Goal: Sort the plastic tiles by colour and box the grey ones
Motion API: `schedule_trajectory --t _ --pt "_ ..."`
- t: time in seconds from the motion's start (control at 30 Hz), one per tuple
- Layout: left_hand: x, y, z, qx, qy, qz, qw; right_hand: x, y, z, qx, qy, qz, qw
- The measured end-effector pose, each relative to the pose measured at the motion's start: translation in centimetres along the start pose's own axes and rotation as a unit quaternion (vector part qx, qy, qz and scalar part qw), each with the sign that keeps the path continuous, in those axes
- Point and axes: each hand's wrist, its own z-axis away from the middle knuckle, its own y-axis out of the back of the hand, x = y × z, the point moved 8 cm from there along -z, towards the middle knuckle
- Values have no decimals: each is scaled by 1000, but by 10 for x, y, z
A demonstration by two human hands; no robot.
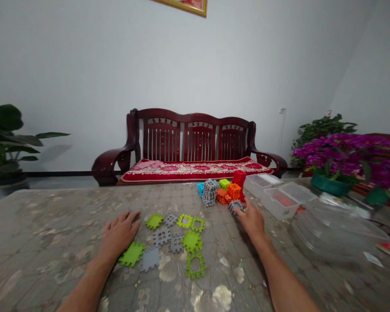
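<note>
My left hand [121,230] lies on the tabletop with its fingers outstretched, holding nothing, just above a green interlocking tile [132,254]. My right hand [252,220] closes its fingertips on a small stack of grey interlocking tiles [235,206] that rests on the table. Behind that stack stand piles of orange tiles [234,191], red tiles [239,178] and a taller grey pile [209,193], with some blue and green ones. Between my hands, several loose grey and green tiles lie flat, among them a plain grey tile [150,259] and a green frame tile [195,265].
Open clear plastic boxes [279,203] stand right of the piles. Nearer on the right is a larger clear container [338,232], with purple flowers [347,154] in a green pot behind. A wooden bench [198,138] stands beyond the patterned table [68,216].
</note>
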Motion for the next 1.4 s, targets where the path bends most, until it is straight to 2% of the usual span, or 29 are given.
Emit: schedule_trajectory --t 0.2,0.4,0.53,0.8,1.2,1.3,1.4 --pt "-1 0 -1 -5 6 7 1000 -4 4 1 -33 -11 61 998" --pt "-1 -1 -1 -7 8 3 1000 -7 8 5 -7 19 87 996" --pt "0 0 0 -3 9 8 1000 -4 4 7 -7 23 79 997" --pt "1 3 1 -6 12 10 1000 7 -6 6 -35 -30 58 997" --pt "3 6 3 1 13 16 1000 11 -16 6 -34 -31 80 996" --pt "4 8 4 -6 14 14 1000 9 -7 6 -3 -19 61 998" --pt "6 10 5 -11 15 16 1000 -6 11 9 81 13 11 997"
